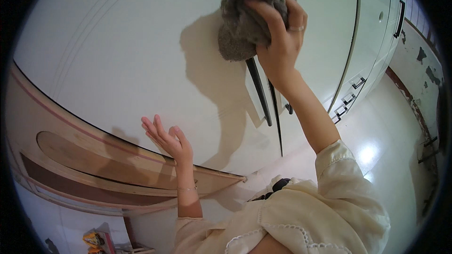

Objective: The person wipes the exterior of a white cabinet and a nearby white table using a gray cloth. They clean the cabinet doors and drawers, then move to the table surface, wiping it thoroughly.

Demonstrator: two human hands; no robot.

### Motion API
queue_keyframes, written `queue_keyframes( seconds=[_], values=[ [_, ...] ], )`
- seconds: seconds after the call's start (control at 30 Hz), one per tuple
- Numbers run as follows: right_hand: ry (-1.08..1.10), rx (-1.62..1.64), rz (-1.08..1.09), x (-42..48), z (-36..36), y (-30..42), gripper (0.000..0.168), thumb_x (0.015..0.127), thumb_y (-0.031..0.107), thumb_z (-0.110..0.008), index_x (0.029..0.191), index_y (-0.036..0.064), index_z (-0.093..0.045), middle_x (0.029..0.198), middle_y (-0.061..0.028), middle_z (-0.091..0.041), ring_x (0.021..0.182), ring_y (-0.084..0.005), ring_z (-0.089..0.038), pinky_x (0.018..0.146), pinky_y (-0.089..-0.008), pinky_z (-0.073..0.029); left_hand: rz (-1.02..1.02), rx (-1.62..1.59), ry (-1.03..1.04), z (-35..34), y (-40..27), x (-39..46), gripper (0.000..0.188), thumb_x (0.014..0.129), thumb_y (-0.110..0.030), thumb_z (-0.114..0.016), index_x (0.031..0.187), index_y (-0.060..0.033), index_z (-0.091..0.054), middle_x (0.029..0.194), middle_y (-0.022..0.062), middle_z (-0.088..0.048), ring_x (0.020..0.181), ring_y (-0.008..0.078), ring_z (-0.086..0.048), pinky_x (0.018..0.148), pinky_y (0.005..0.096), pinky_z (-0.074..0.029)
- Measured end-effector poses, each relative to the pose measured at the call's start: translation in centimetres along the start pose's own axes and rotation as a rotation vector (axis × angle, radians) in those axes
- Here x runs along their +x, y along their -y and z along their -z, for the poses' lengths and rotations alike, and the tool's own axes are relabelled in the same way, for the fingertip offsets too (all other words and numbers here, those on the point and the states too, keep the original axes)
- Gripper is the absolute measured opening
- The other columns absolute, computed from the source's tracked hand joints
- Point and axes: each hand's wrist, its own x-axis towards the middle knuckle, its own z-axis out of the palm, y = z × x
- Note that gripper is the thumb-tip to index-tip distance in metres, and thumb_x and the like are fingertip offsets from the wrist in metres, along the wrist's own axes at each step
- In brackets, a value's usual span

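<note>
My right hand [282,38] grips a bunched grey-brown cloth [243,17], which covers the upper part of a long black door handle [259,91]. That handle is mounted on a large white cupboard door [141,53], near its edge. Lower down, my left hand [171,139] is raised with its fingers apart and holds nothing. It is nearest to the lower left part of the white door; whether it touches the surface I cannot tell. The cloth and right arm cast a shadow on the door.
A wooden door frame or panel [106,160] with an oval inset lies left. White cabinets with black handles [399,19] and small drawer pulls [358,83] continue right. Glossy floor tiles [374,137] reflect light. The far right wall [420,56] has peeling paint. Yellow packets [92,240] sit lower left.
</note>
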Motion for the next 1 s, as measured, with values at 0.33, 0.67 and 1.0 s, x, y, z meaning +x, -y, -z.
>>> queue_keyframes(
  seconds=[0.33, 0.67, 1.0],
  values=[
    [0.097, 0.039, -0.199, -12.5, 5.3, 0.6, 0.055, 0.068, 0.005, -0.077, 0.116, 0.012, -0.051, 0.121, -0.0146, -0.053, 0.11, -0.0361, -0.049, 0.092, -0.0449, -0.041, 0.001, 0.113, 0.041, -0.8, 1.0, -1.5, 0.059, 0.099, -0.027, -0.041, 0.15, -0.0056, -0.023, 0.159, 0.0193, -0.007, 0.146, 0.0384, -0.005, 0.115, 0.0538, -0.004],
    [0.369, 0.054, -0.726, -17.6, 10.7, 2.7, 0.053, 0.07, 0.002, -0.072, 0.117, 0.008, -0.049, 0.116, -0.0136, -0.054, 0.111, -0.0349, -0.048, 0.094, -0.0407, -0.04, -0.017, 0.112, 0.017, -1.2, 1.1, -2.0, 0.058, 0.099, -0.027, -0.042, 0.15, -0.0069, -0.024, 0.158, 0.0195, -0.009, 0.146, 0.0378, -0.006, 0.115, 0.0533, -0.005],
    [-0.159, 0.391, -0.985, -13.2, 10.2, 6.6, 0.04, 0.095, 0.011, -0.057, 0.131, 0.003, -0.041, 0.124, -0.0108, -0.051, 0.114, -0.0198, -0.051, 0.096, -0.0348, -0.045, 0.007, 0.006, 0.251, 1.6, 1.5, -5.1, 0.059, 0.091, -0.013, -0.049, 0.148, -0.0101, -0.033, 0.158, 0.0184, -0.014, 0.145, 0.0391, -0.014, 0.115, 0.0536, -0.011]
  ],
)
